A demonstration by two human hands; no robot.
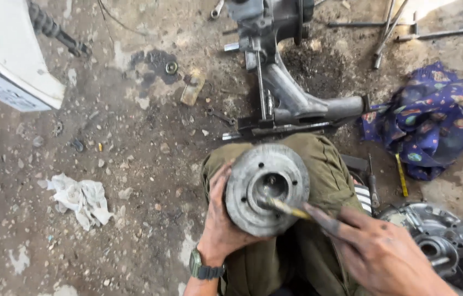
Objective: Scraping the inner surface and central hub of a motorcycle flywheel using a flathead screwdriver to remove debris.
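**Hub cleanup on the shop floor**

While the camera looks straight down, here's the spread from left to right. Over at 10 o'clock there's a white panel (7, 60), and a crumpled white rag (81, 200) lies on the oily concrete floor (133, 137) at about 8 o'clock. Dead centre, the left hand (221, 219) is clamped around the edge of a round grey metal hub (267, 189), holding it on edge against the knee of the olive trousers (327, 170). From 4 o'clock, the right hand (376, 249) comes in with its fingers pinched on a thin yellowish tool (286, 208), possibly a small brush, whose tip sits in the hub's middle bore.

My read: it's mid-clean or mid-scrape of the bore. Next bit probably wants a steady grip and slow turning of the hub.

Up at 12 o'clock lies a grey swingarm casting (297, 98), a blue patterned cloth (431, 120) at 2 o'clock, and an engine casing (445, 241) at 4.
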